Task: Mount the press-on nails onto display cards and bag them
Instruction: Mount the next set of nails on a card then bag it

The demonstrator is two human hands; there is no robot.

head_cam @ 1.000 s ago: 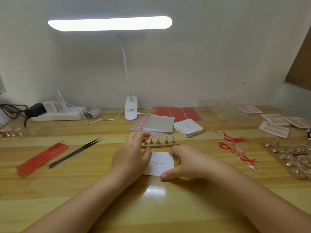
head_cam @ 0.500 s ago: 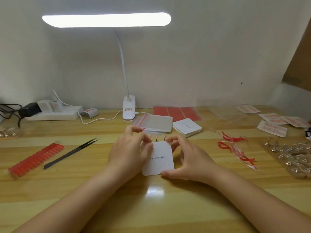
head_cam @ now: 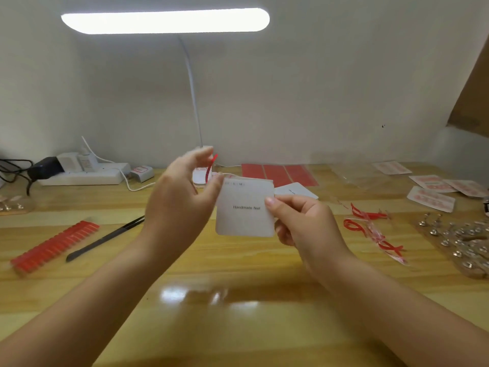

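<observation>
At the worktop (head_cam: pixel 238 327) under the desk lamp (head_cam: pixel 164 20), I hold a white display card (head_cam: pixel 244 207), printed "Handmade Nail", up off the surface. My right hand (head_cam: pixel 301 221) pinches the card's right edge between thumb and curled fingers. My left hand (head_cam: pixel 182 192), just left of the card's top corner, pinches a thin red strip (head_cam: pixel 211 168) that curves up from the card's top edge; it looks like the backing of an adhesive strip, though motion blur keeps me from being sure. The two hands are close together but clamped on different things.

The step in hand, as I judge it, is preparing the card: peeling the tape liner so the nails can stick. No nails are on the card yet. The next move calls for pulling the strip clear without bending the card, dropping it with the other red scraps (head_cam: pixel 370 229) at right, then laying the card flat.

A row of red press-on nails (head_cam: pixel 53 246) lies at near left beside black tweezers (head_cam: pixel 105 238). Red adhesive sheets (head_cam: pixel 280 174) lie at the far edge. Finished bagged cards (head_cam: pixel 434 192) sit at far right, with metal nail stands (head_cam: pixel 457 239) nearer. The bagging for this card is still ahead.
</observation>
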